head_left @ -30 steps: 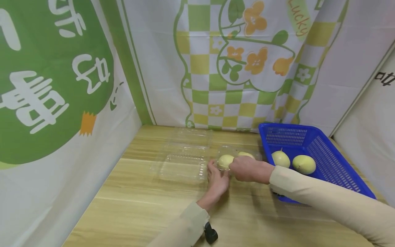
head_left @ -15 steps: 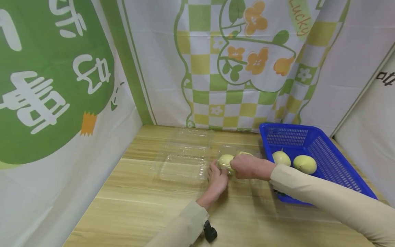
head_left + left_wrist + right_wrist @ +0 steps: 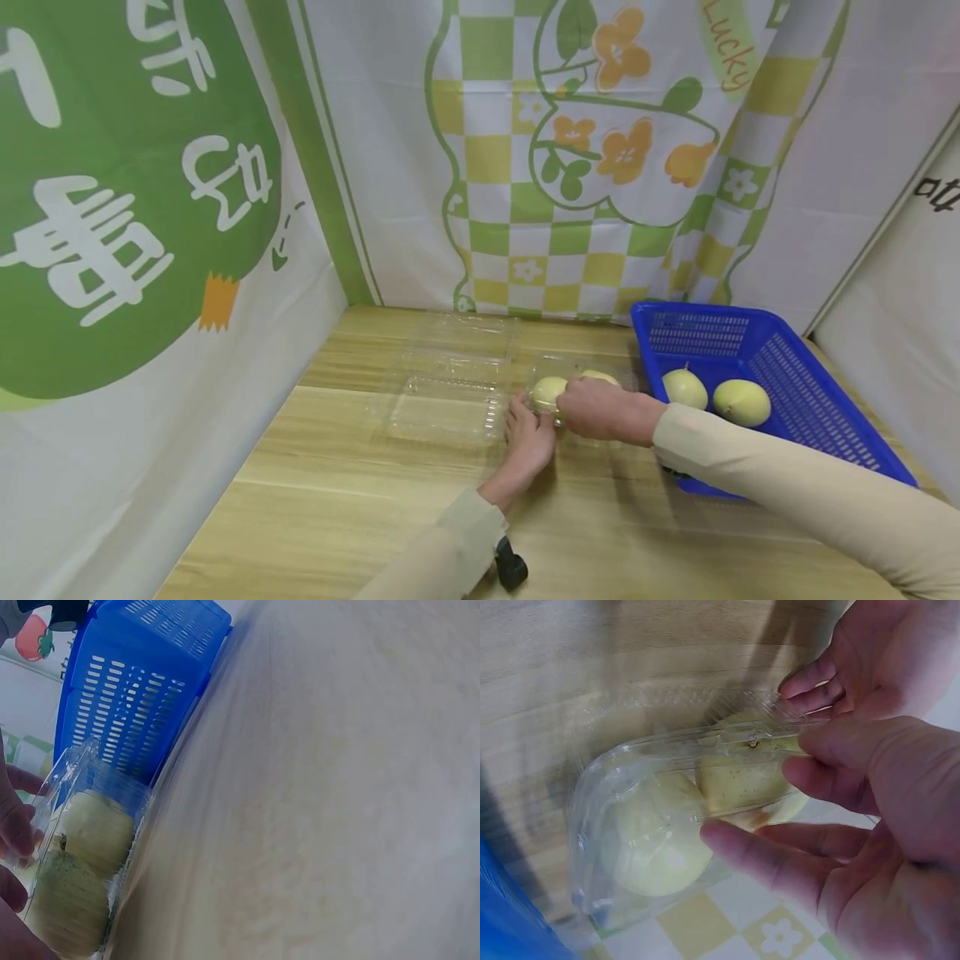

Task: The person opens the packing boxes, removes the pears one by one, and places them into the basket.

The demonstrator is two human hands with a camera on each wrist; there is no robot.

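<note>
A clear plastic clamshell box (image 3: 546,364) holds pale yellow melons (image 3: 548,389); two of them (image 3: 664,844) show through the plastic in the right wrist view. My right hand (image 3: 603,408) reaches across the box, thumb and fingers gripping the edge of its lid (image 3: 634,761), which stands partly raised over the fruit. My left hand (image 3: 529,442) holds the box's near left corner, with fingertips (image 3: 810,684) at its rim. Part of the box is hidden behind the right hand in the head view.
To the right stands a blue plastic basket (image 3: 832,400) with two more melons (image 3: 741,402). Another clear clamshell box (image 3: 446,408) lies open and flat to the left. A patterned cloth (image 3: 555,250) hangs behind the wooden table (image 3: 360,508).
Both hands stay at the box with only slight shifts of the fingers. The basket and the other clear box have not moved.
</note>
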